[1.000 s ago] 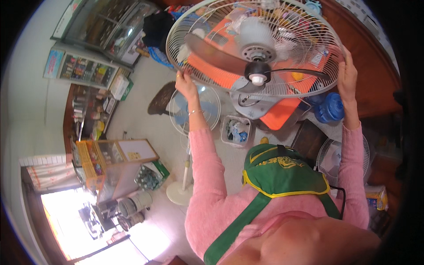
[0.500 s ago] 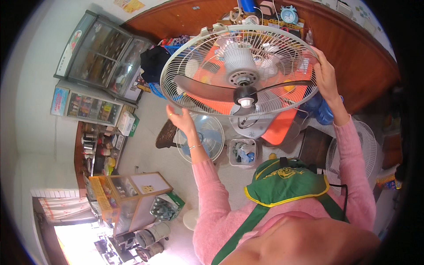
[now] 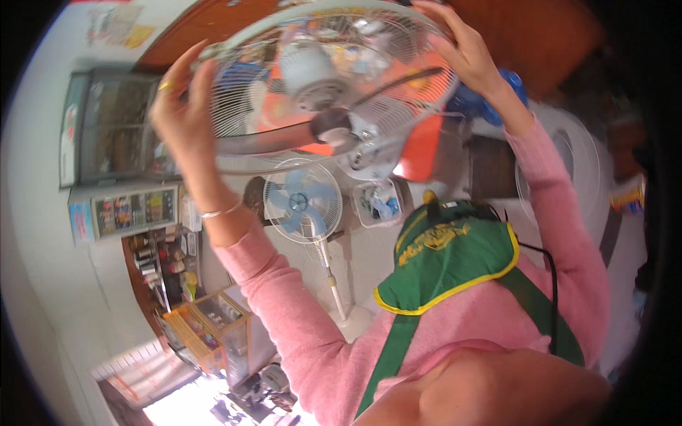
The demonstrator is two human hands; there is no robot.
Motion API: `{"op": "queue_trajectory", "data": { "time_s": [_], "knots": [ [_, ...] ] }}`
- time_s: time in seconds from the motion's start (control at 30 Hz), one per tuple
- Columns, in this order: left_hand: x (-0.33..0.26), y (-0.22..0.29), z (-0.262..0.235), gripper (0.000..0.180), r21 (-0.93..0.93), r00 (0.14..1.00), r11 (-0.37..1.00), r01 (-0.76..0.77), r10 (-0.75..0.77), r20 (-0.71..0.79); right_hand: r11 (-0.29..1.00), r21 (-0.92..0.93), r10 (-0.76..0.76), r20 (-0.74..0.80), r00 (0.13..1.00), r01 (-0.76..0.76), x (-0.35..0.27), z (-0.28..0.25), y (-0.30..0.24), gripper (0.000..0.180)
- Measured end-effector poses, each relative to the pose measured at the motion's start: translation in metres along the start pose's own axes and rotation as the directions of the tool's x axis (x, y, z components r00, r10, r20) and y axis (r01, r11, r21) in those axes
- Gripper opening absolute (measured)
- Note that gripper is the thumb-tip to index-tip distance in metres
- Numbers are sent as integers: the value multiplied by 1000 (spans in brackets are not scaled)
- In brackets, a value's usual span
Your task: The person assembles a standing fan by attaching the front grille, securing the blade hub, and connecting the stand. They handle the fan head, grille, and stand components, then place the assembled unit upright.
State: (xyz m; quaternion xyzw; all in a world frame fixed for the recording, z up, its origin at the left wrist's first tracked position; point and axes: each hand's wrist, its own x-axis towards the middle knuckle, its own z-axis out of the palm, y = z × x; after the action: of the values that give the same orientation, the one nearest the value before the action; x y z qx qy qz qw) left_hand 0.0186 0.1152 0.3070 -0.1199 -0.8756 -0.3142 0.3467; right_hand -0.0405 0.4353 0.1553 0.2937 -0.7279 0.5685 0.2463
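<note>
A fan head with a round wire guard [image 3: 398, 53] is directly before me, at the upper middle. Inside it are dark blades [image 3: 266, 140], a dark hub [image 3: 334, 128] and a pale motor housing [image 3: 309, 71]. My left hand [image 3: 188, 113] is curled at the guard's left rim, its fingers near the top edge and slightly blurred. My right hand [image 3: 465, 53] grips the upper right rim, fingers over the edge and thumb inside. Beneath the guard, a pale control base [image 3: 373, 153] shows in part. The blades are tilted toward me.
A blue-bladed standing fan [image 3: 298, 202] stands on the floor below, beside a small bin [image 3: 380, 202] with bags in it. An orange table [image 3: 419, 145] lies behind the fan head. Glass-fronted cabinets [image 3: 117, 128] line the left wall. Another round wire guard [image 3: 558, 163] is at right.
My left hand has risen from beside the lower left rim to the guard's left side. The view has shifted, and the fan head sits higher and further left in it. My right hand keeps its hold.
</note>
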Motion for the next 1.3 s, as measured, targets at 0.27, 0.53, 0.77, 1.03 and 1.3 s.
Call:
{"op": "queue_trajectory", "data": {
  "time_s": [0.27,0.53,0.77,1.03,1.3],
  "knots": [
    [6,-4,-16,20,-160,973,961,225,-215,79,855,352,475,-233,849,-382,-54,-60,137,29],
    [19,10,-27,17,-116,949,959,260,-232,215,795,-293,566,43,823,-531,-214,34,316,27],
    [20,33,-18,21,-166,955,968,191,-145,258,885,-379,405,343,848,-270,-229,87,353,37],
    [25,41,-17,25,-234,950,959,162,-88,300,912,-372,337,442,831,-172,-232,83,349,36],
    [26,42,-19,25,-215,945,969,121,-46,324,700,-292,710,181,681,-652,-263,0,313,34]
  ]
}}
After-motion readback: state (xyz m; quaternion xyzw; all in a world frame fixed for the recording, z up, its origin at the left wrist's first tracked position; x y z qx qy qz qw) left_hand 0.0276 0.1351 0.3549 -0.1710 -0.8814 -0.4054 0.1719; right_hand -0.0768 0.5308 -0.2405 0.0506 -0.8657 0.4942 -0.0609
